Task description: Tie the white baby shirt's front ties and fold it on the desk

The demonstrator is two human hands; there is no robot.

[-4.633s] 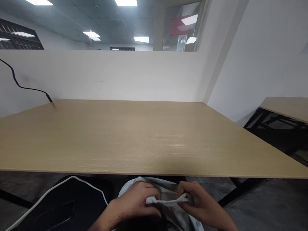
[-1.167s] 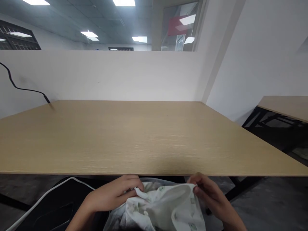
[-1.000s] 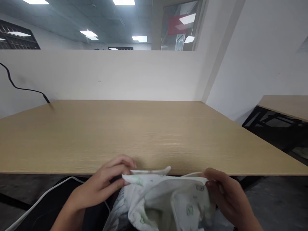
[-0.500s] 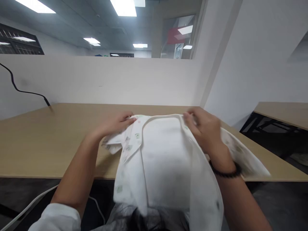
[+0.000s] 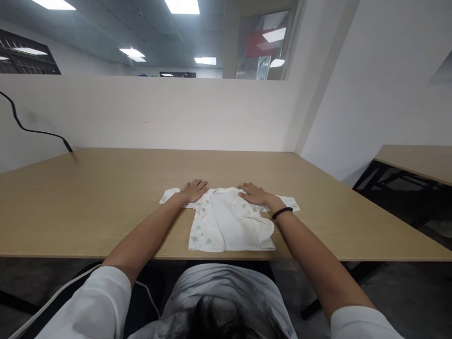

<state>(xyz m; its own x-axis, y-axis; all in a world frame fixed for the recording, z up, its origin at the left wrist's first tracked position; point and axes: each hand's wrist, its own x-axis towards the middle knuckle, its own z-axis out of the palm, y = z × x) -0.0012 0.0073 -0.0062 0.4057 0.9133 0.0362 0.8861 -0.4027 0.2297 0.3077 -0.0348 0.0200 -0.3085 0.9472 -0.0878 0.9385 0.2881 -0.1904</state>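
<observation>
The small shirt (image 5: 235, 226) should handle as something very light and soft, a thin cloth that gives at any touch and holds no shape of its own. It looks neither slippery nor fragile, though a loose flap would probably wrinkle or slide if brushed. The surest hold, I would judge, is at the two shoulders or along the bottom edge, where a pinch catches the body of the cloth and not just one front flap.

It lies spread on the table (image 5: 106, 197), near the edge closest to the person, collar away and hem toward the lap. It is white to cream, with small prints in green and darker tones (too tiny from here to make out for certain). The front hangs open, showing the plain white inside of the back; the flap on the right curls over at its lower corner. Both sleeves reach out sideways.

The left hand (image 5: 195, 190) and right hand (image 5: 253, 194) rest palm down on the shoulders, fingers loose and spread, gripping nothing. A dark bracelet (image 5: 282, 213) circles the right wrist.
</observation>
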